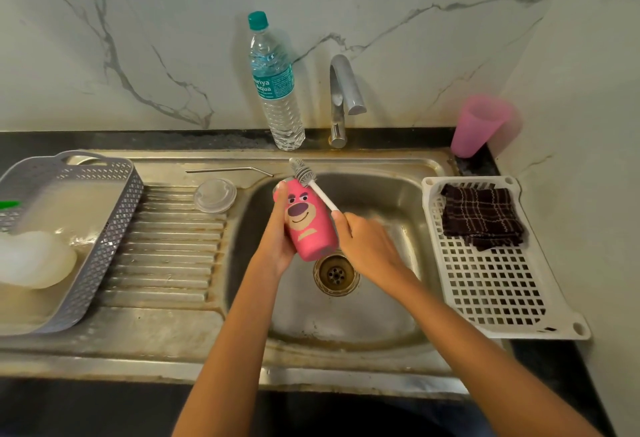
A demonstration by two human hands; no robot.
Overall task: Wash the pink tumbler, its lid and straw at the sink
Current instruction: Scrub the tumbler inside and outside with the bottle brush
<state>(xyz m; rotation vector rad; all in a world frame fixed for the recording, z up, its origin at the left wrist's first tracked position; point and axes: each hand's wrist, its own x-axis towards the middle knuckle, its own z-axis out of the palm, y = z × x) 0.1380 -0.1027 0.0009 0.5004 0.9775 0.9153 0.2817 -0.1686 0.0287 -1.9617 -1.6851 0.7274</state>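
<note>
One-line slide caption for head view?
Left hand holds tumbler over sink, right hand holds brush at its rim; lid and straw lie on drainboard.

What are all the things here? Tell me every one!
tumbler: 1, pink, over the sink
brush: 1, grey-white, at tumbler's far end
lid: 1, clear, on the draining board
straw: 1, metal, behind the lid
tap: 1, silver, behind sink
bottle: 1, clear, by the tap
cup: 1, pink, back right
basket: 1, grey, far left
tray: 1, white, right of sink
cloth: 1, dark, in the tray
left hand: 1, holds tumbler
right hand: 1, holds brush
</note>
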